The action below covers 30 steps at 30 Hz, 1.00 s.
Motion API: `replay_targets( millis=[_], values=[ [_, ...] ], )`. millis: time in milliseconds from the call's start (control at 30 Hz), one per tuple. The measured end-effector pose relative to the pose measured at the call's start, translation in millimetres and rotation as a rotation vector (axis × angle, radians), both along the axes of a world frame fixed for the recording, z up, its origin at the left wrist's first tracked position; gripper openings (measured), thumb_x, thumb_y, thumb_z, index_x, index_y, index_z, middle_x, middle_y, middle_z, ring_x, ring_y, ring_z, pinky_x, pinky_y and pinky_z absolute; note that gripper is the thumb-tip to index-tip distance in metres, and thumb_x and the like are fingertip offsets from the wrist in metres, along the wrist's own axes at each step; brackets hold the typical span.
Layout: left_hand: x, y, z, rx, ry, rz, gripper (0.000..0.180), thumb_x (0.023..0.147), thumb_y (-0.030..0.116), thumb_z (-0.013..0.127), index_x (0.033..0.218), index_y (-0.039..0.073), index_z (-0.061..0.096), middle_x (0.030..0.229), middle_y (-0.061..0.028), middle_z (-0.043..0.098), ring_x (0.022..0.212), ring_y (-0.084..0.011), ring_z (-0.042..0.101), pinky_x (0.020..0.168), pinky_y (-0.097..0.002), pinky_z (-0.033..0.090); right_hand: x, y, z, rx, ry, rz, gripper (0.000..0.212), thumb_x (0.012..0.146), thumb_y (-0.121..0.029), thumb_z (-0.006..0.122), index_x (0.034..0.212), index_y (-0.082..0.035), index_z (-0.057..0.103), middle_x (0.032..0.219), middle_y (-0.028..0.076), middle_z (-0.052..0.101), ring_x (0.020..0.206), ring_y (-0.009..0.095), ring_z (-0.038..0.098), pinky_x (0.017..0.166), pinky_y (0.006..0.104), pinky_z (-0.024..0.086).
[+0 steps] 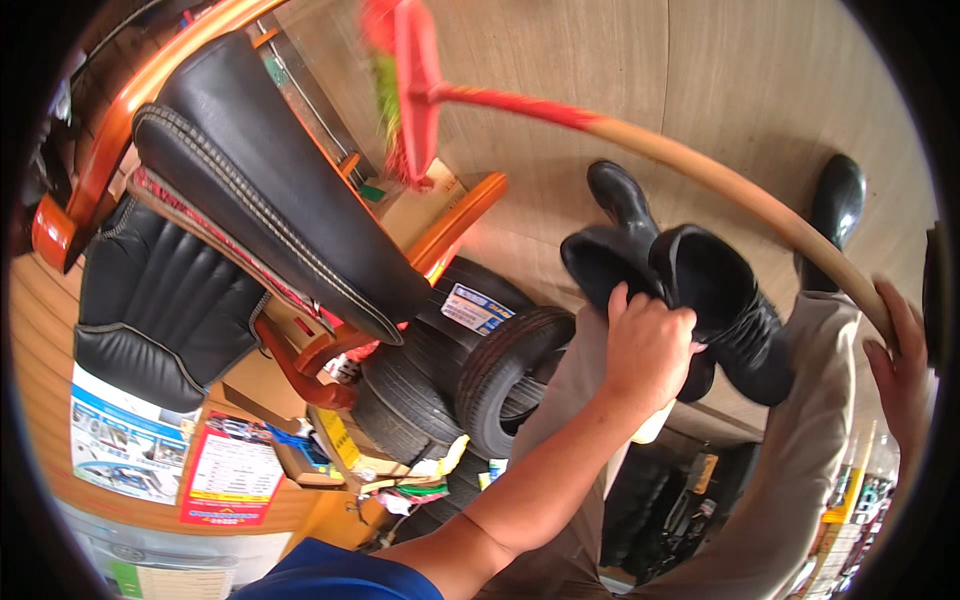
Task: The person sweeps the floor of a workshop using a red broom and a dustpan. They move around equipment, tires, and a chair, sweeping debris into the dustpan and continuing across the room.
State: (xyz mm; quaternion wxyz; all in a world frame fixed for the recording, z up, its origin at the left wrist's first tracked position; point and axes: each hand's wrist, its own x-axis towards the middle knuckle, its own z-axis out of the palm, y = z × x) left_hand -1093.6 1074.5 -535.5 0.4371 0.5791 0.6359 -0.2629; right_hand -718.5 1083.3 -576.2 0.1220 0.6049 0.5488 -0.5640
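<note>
A pair of black boots hangs from my left hand [648, 350], whose fingers are closed over their top edges. The left boot [600, 255] and the laced right boot [745, 335] show their dark openings side by side, above my trouser legs. At the right edge, my right hand [900, 365] is closed around the end of a long wooden handle. That handle belongs to a broom [700, 170], which slants up to the left. Its red head [418, 100], with red and green bristles, is blurred and raised near the wooden chair.
A wooden armchair with a black padded seat [280, 190] tilts at left. Several tyres [510, 375] are stacked beside my left leg. Cardboard boxes, a red sheet [232, 470] and a clear plastic bin [180, 555] lie lower left. My black shoes [840, 205] stand on the wood-look floor.
</note>
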Motion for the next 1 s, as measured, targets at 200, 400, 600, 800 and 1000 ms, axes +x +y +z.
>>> replay_targets(
  millis=[200,400,600,800,1000],
  values=[
    [-11.1,29.1,-11.9,0.067,-0.075,0.022,0.020,0.061,0.019,0.076,0.075,0.010,0.065,0.067,-0.0096,0.059,0.079,-0.0271,0.056,0.093,-0.0464,0.033,-78.3,19.4,-47.1,0.099,0.106,0.023,0.039,0.086,-0.002,0.056,0.124,0.001,0.049,0.099,0.018,0.056,0.089,0.028,0.057,0.080,0.0328,0.045],
    [-17.3,21.7,-17.8,0.052,-0.088,0.086,0.014,0.064,0.020,0.072,0.066,0.007,0.067,0.063,-0.0124,0.060,0.074,-0.0269,0.056,0.095,-0.0478,0.031,-208.6,89.6,-54.2,0.235,0.187,0.123,0.037,0.082,-0.009,0.060,0.119,-0.007,0.055,0.082,0.017,0.057,0.074,0.035,0.057,0.066,0.0416,0.044],
    [-29.5,6.6,-36.5,0.066,-0.154,0.103,0.017,0.067,0.021,0.072,0.077,0.008,0.068,0.070,-0.0128,0.063,0.080,-0.0279,0.057,0.096,-0.0500,0.030,-391.3,157.8,-80.9,0.123,0.173,0.492,0.035,0.090,-0.016,0.046,0.124,-0.015,0.049,0.093,0.014,0.062,0.087,0.032,0.062,0.071,0.0407,0.052],
    [-38.7,-7.8,-51.3,0.191,-0.261,0.637,0.021,0.075,0.024,0.066,0.089,0.009,0.064,0.085,-0.0127,0.064,0.088,-0.0276,0.059,0.092,-0.0551,0.033,-453.9,166.8,-63.3,-0.017,0.256,0.403,0.035,0.089,-0.011,0.046,0.123,-0.013,0.050,0.106,0.012,0.063,0.097,0.028,0.062,0.079,0.0380,0.053],
    [-38.8,18.0,-34.0,-0.239,-0.060,-0.034,0.020,0.071,0.031,0.072,0.082,0.014,0.070,0.073,-0.0094,0.065,0.083,-0.0282,0.060,0.091,-0.0485,0.032,-207.8,130.5,-48.9,-0.036,-0.088,0.178,0.036,0.081,-0.015,0.059,0.116,-0.010,0.057,0.089,0.017,0.062,0.084,0.036,0.059,0.072,0.0414,0.047]
  ],
)
